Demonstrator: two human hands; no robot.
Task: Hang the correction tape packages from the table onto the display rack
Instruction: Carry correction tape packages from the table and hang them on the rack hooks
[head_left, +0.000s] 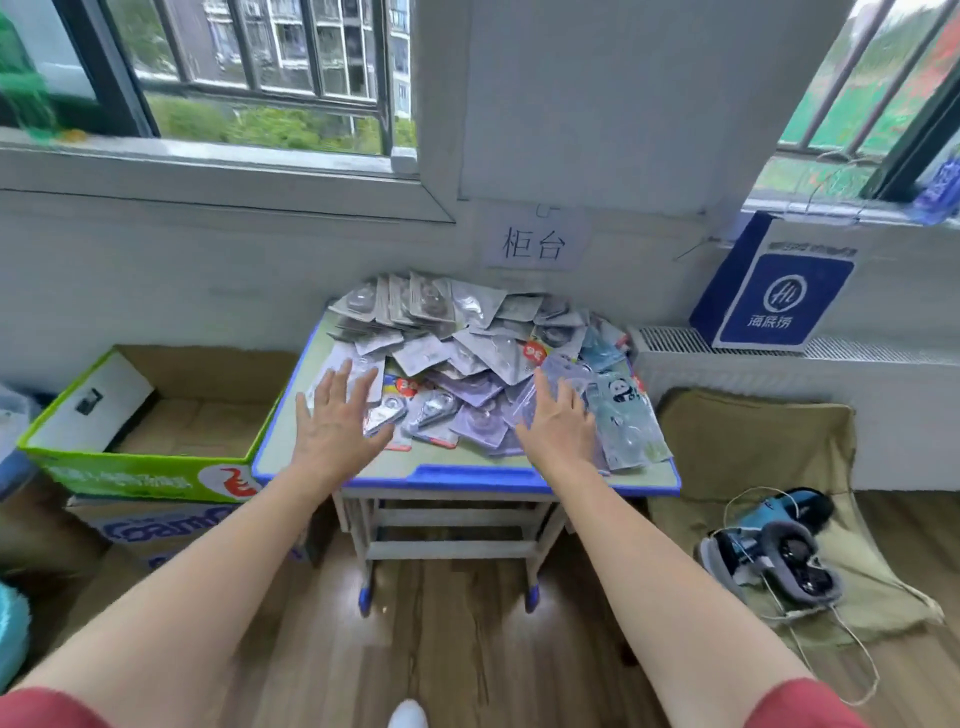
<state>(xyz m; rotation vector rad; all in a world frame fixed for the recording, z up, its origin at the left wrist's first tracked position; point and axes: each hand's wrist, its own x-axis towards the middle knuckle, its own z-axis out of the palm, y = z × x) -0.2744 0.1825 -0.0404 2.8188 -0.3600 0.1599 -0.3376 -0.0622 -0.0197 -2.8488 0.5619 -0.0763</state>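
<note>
Correction tape packages (467, 358) are lying in a loose heap across the table (457, 475), piled thickest toward its far edge by the wall. Left hand (337, 421) is hovering over the near-left part, fingers spread straight, gripping nothing. Right hand (558, 423) is reaching flat over packages near the near-right corner, fingers straight, whether touching is unclear.

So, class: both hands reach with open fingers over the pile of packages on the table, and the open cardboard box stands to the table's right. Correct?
No. The head view shows the open cardboard box to the left of the table, not the right. The rest holds: the left hand and right hand reach with open fingers over the pile of packages.
</note>
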